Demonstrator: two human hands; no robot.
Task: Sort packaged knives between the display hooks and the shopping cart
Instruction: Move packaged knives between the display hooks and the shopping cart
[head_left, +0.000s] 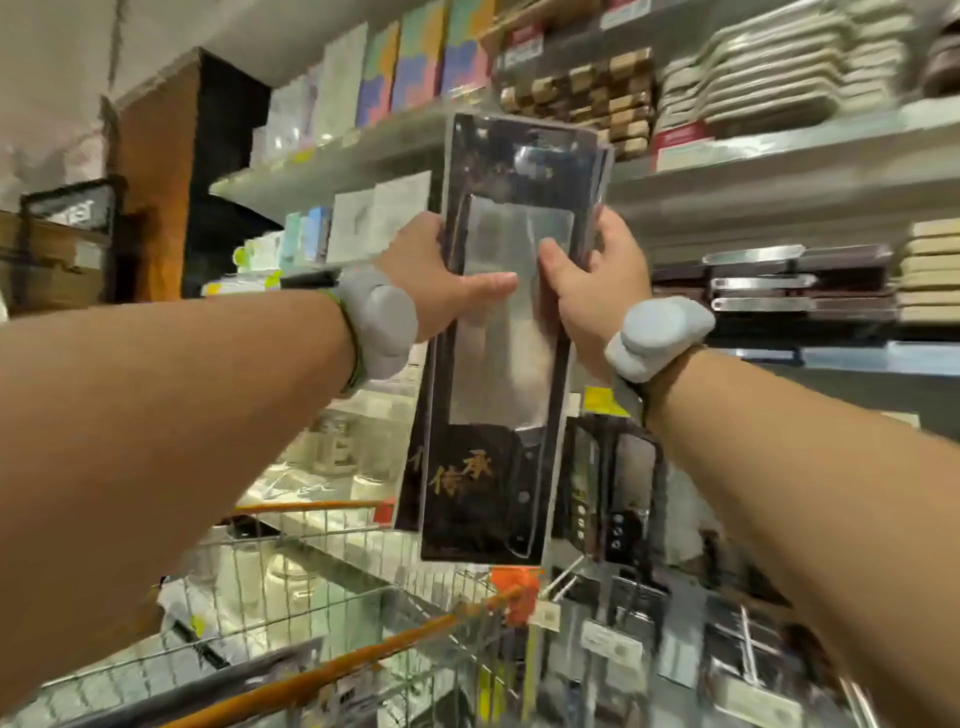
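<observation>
Packaged cleaver (506, 332), a broad steel blade in a long black card with clear plastic front and gold characters, is what I have clamped between both hands. My left thumb (488, 283) lies flat across the blade window, the other fingers wrapped behind the left edge; my right thumb (550, 260) presses the front while the right fingers curl round the right edge. Left hand (431, 275) and right hand (597, 291) grip it at about the same height, each wrist wearing a pale grey rounded band (382, 322). The pack's long axis runs near upright, leaning slightly right at the top, handle end down, hang-hole end up toward the grey shelves (779, 150). More black packs sit close behind it. Below is the wire shopping cart with orange rails (363, 654).
</observation>
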